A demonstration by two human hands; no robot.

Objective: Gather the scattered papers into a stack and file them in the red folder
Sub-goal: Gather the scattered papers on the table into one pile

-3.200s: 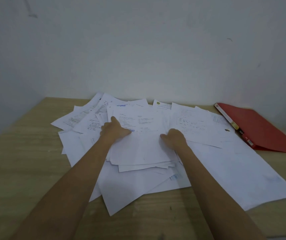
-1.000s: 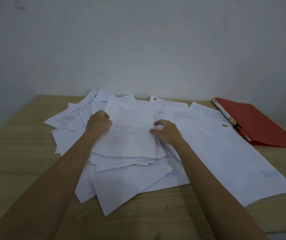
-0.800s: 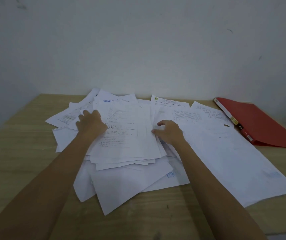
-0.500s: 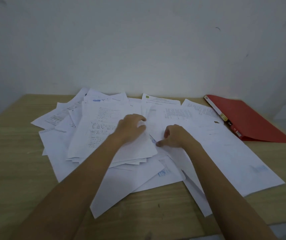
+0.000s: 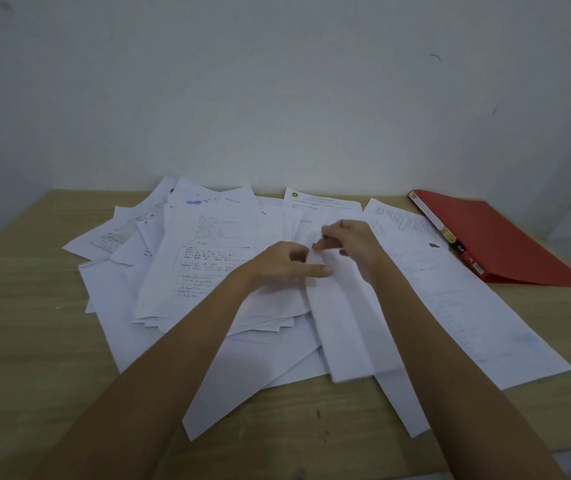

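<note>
Many white papers lie spread over the middle of the wooden table (image 5: 17,323). A rough stack of papers (image 5: 204,268) sits left of centre, with printed text on its top sheet. My left hand (image 5: 284,265) hovers at the stack's right edge, fingers curled around the near side of a raised sheet (image 5: 342,320). My right hand (image 5: 353,244) pinches the top of that same sheet, which stands lifted off the pile and blurred. The red folder (image 5: 495,237) lies closed at the far right of the table.
A long white sheet (image 5: 478,320) stretches from the hands toward the table's right front edge. More loose sheets (image 5: 117,230) fan out at the far left. A plain wall rises right behind the table. Bare wood shows at the left and near front.
My left hand left the stack's left side and crossed to its right edge. My right hand lifted a sheet from the right pile, and both hands now hold it raised.
</note>
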